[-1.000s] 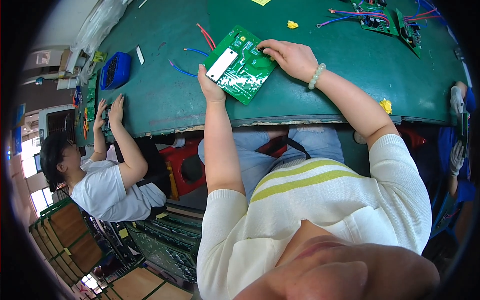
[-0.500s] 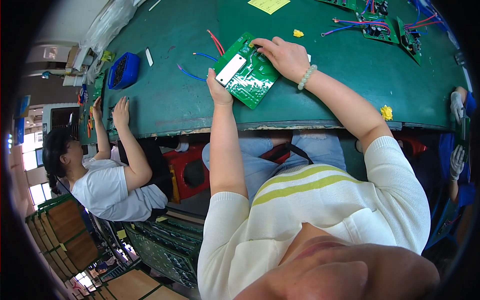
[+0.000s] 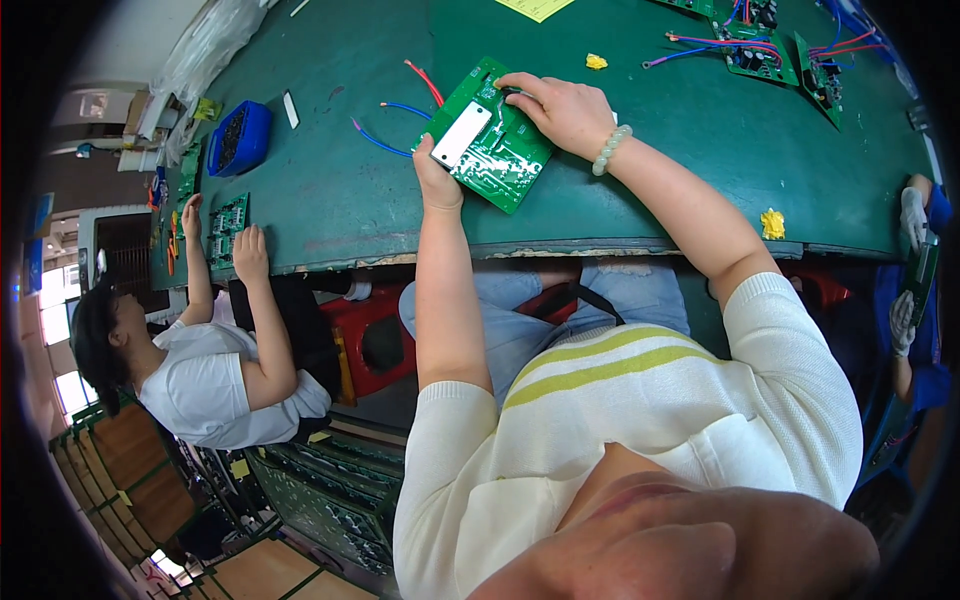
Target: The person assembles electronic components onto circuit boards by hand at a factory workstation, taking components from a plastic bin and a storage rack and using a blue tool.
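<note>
My left hand (image 3: pixel 438 178) grips a green circuit board (image 3: pixel 515 165) by its lower left edge, with the thumb on top. The board is tilted above the table, solder side up. A white rectangular plate (image 3: pixel 462 136) lies on its left part. Red and blue wires (image 3: pixel 408 108) stick out past its left side. My right hand (image 3: pixel 562 112), with a beaded bracelet at the wrist, is at the board's upper right. Its index finger and thumb are bent close together against the board's surface; whatever is between them is hidden.
The green table (image 3: pixel 350 60) carries a blue bin (image 3: pixel 240 140) of small dark parts, a white strip (image 3: pixel 290 109), yellow crumpled bits (image 3: pixel 596 62) and a yellow paper (image 3: pixel 535 8). Wired boards (image 3: pixel 755 62) lie far right. A co-worker (image 3: pixel 200 370) sits left; gloved hands (image 3: pixel 913 215) show right.
The held board has shifted slightly left and toward the far side, and my right hand has moved with it. At the left, the co-worker's hands have moved apart, baring a circuit board.
</note>
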Motion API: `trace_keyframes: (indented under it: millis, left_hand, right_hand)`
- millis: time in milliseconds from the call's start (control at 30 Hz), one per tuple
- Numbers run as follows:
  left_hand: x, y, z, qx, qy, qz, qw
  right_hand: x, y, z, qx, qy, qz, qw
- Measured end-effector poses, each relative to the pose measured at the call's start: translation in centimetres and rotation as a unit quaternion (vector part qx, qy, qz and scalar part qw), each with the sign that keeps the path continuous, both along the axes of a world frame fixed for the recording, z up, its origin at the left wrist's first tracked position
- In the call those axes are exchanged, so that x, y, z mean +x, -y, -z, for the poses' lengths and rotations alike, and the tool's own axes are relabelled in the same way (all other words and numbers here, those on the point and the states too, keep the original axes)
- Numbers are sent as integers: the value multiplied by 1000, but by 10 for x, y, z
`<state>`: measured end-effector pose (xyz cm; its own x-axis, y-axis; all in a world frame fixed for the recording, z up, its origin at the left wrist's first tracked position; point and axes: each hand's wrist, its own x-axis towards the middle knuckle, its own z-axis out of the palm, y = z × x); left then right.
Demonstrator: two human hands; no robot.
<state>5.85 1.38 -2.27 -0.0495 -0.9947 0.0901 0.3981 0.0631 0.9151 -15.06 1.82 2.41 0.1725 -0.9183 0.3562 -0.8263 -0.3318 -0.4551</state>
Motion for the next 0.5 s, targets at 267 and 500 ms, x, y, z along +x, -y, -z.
trace_keyframes:
  millis: [267, 500]
  left_hand:
    - [-5, 1, 4, 5, -25, -9, 1000]
    - [-3, 1, 4, -8, -48, -9, 999]
  right_hand:
    - [-3, 3, -6, 40, 133, 24, 990]
    - [-43, -21, -3, 17, 103, 1, 995]
